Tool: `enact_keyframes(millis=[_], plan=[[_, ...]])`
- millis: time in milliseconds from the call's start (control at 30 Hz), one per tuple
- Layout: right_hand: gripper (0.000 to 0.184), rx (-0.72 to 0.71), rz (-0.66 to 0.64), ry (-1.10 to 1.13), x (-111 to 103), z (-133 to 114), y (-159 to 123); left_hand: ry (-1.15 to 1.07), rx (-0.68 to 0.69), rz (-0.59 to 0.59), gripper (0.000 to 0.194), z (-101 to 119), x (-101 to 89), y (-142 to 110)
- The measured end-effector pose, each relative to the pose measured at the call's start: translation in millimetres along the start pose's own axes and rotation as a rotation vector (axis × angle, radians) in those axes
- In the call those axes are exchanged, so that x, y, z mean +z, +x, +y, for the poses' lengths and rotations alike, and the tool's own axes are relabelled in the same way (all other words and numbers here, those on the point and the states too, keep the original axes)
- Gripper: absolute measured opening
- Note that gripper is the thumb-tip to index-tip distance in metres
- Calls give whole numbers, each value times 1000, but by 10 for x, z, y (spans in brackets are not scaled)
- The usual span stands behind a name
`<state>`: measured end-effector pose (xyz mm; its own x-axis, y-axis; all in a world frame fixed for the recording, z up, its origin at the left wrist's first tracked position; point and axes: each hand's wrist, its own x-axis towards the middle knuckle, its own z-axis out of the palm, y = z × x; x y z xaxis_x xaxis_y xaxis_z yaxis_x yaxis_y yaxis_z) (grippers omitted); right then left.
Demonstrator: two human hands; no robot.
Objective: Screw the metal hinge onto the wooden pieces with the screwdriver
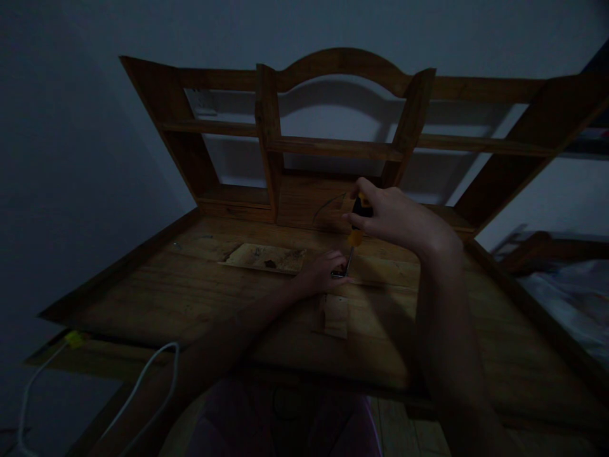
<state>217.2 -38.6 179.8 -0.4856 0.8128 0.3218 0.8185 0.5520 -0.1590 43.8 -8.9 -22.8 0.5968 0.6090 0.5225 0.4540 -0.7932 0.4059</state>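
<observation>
My right hand (392,212) is closed round the yellow and black handle of a screwdriver (356,237), held upright above the desk. Its thin metal shaft points down beside the fingertips of my left hand (321,273). That hand rests low on the desktop, fingers curled and pinching a small dark metal piece (339,274). The screwdriver's tip meets or nearly meets this piece; the dim light hides the exact contact. Just nearer to me lies a small wooden block (335,314). Left of my left hand is a flat, rough-edged strip of wood (266,257) with dark stains.
The wooden desk (190,304) has a shelf unit (333,147) along its back against the wall. Small metal bits (177,245) lie at the back left. A white cable (175,365) loops over the front left edge near a yellow object (74,339).
</observation>
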Motion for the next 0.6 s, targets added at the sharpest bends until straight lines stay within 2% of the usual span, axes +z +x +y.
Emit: enact_keyframes(millis=[433,600], plan=[[35,7,-15,-3,-17,-12,1,-27,-30,-44,25,11,-17,11],[33,-41,-23,-1,-44,-18,13,-28,-25,-39,24,7,-18,3]])
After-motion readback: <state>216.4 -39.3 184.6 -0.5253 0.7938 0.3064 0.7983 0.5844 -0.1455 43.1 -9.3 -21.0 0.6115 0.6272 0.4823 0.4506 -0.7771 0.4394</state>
